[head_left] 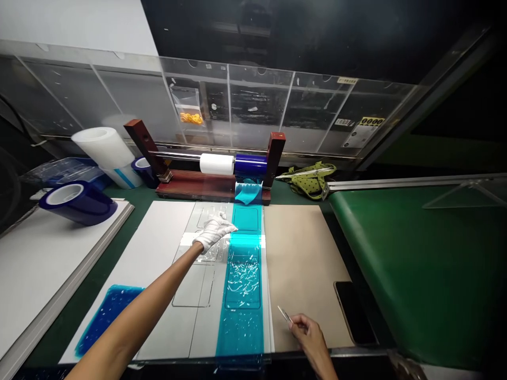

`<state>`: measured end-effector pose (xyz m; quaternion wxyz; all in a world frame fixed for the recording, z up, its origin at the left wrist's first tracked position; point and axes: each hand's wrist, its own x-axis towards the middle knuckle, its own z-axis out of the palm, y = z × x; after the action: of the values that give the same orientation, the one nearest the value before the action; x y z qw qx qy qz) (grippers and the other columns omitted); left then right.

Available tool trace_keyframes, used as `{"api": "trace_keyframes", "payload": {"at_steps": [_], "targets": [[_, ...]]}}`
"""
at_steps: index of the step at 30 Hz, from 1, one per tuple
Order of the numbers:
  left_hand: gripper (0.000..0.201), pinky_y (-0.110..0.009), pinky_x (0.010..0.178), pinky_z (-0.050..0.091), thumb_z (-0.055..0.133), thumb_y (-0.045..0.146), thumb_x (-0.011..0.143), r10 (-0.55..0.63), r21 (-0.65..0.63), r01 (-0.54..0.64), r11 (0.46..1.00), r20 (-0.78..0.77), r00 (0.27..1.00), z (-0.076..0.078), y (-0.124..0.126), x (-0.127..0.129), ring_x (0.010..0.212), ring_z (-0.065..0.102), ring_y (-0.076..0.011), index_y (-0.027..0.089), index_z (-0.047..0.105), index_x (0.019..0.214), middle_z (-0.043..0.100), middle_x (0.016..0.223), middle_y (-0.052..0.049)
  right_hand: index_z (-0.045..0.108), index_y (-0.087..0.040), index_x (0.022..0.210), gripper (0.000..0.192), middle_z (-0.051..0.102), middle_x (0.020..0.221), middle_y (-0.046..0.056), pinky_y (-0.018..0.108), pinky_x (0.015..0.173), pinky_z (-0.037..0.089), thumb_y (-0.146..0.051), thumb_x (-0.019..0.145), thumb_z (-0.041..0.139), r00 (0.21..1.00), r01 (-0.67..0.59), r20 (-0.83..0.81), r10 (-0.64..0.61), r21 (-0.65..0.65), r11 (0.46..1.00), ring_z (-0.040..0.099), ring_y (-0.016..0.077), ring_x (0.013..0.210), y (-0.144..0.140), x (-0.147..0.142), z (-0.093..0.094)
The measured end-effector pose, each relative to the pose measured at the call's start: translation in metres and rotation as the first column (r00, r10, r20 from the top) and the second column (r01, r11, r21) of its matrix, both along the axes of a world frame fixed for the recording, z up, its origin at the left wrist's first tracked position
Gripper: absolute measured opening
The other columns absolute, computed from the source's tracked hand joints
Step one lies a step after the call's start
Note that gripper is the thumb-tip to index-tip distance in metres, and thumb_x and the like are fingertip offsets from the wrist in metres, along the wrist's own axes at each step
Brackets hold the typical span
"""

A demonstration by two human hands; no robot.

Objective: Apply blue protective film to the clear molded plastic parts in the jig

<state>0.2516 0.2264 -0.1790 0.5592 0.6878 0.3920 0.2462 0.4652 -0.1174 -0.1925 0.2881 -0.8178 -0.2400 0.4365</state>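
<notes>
My left hand [214, 231], in a white glove, reaches over the paper sheet [158, 232] with its fingers stretched out. Its fingertips are at the left edge of a long strip of teal film [243, 279], beside clear wrinkled film [212, 250]. Rounded rectangles are drawn on the sheet and show through the strip. My bare right hand [311, 338] is closed on a slim pointed metal tool [284, 314], whose exact kind I cannot make out. Its tip points up and left, over the brown board [304, 264], apart from the film.
A dark red wooden stand [198, 184] carries a white roll [216, 164] and a blue film roll [251, 165]. Another blue roll [95, 208] lies on stacked white sheets [51, 269]. A blue film piece [106, 314], a phone [354, 311] and a green pouch [311, 182] lie around.
</notes>
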Motion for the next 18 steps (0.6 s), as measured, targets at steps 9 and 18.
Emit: {"api": "trace_keyframes", "payload": {"at_steps": [9,18], "targets": [[0.032,-0.039,0.093,0.038,0.07,0.041,0.072,0.038,0.06,-0.024,0.998,-0.235,0.971,-0.03,0.019,0.03,0.097,0.054,-0.0193,0.011,0.065,0.08,0.062,0.095,-0.008,0.059,-0.011,0.076,0.042,0.037,0.052,-0.002,0.019,0.038,0.027,-0.052,0.065,0.056,0.997,0.068,0.033,-0.068,0.026,0.997,0.033,0.0081,0.046,0.005,0.018,-0.005],[0.048,-0.046,0.099,0.027,0.067,0.05,0.072,0.408,0.26,-0.33,0.908,-0.362,0.838,-0.013,0.03,0.027,0.108,0.045,-0.0256,0.013,0.062,0.1,0.056,0.102,-0.011,0.061,-0.017,0.079,0.035,0.061,0.074,0.004,0.023,0.061,0.043,-0.05,0.071,0.051,0.946,-0.205,0.24,0.219,-0.083,0.975,0.059,0.0174,0.071,0.013,0.044,0.014]]}}
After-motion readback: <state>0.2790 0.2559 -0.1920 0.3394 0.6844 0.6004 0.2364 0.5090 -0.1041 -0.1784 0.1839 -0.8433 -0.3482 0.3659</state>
